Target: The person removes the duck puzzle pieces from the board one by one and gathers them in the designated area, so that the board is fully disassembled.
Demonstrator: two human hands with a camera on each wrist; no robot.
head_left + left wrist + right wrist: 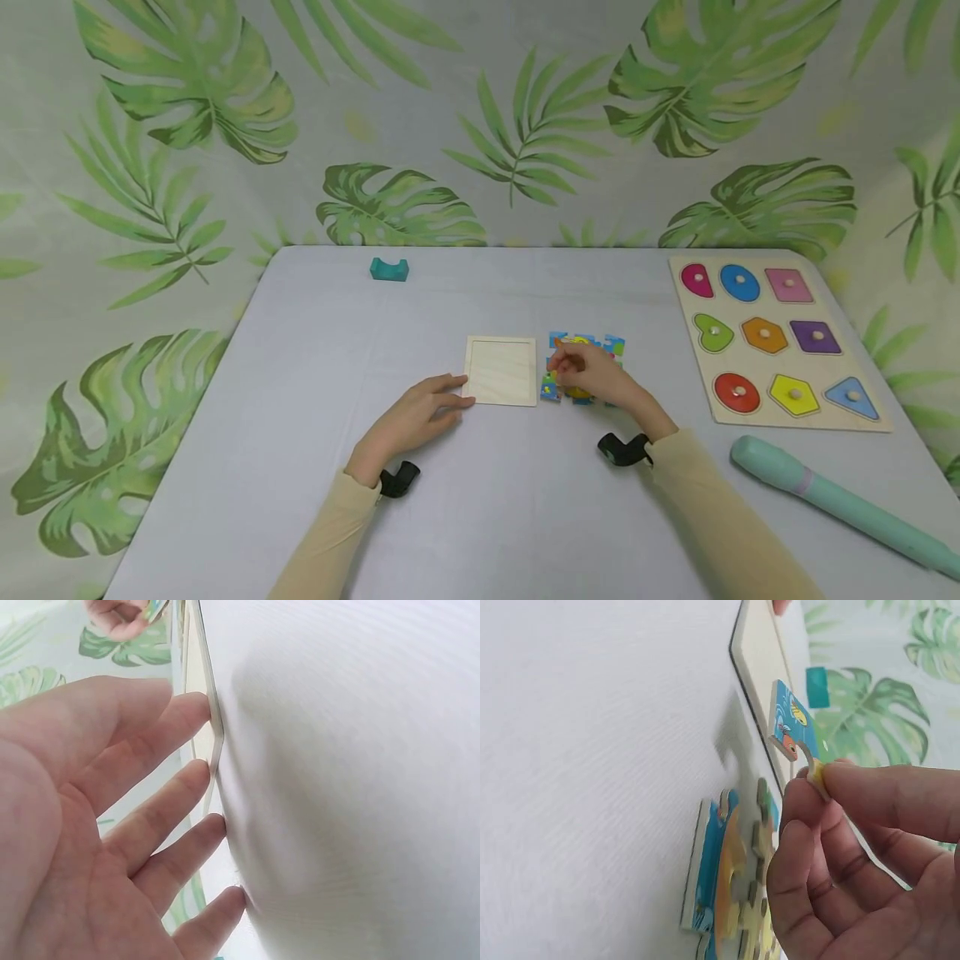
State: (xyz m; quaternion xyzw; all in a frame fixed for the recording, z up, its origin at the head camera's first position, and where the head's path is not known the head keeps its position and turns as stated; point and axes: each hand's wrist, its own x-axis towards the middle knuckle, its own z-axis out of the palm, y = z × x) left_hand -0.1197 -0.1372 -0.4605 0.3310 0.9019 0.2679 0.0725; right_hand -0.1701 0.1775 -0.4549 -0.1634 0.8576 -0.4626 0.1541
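Note:
A square wooden puzzle tray with a low raised rim lies flat near the middle of the table. My left hand rests beside it, fingers spread and nearly straight, fingertips at its left edge. To the tray's right, my right hand pinches a blue puzzle piece between thumb and forefinger. Fish are printed on the piece, which is raised and tilted near the tray's edge. Beneath and beyond that hand lie several colourful puzzle pieces, partly hidden by it.
A wooden shape board with knobbed shapes stands out at the right. In front of it lies a mint-green stick-like object with a rounded end. A small teal block with a notched top sits at the back left.

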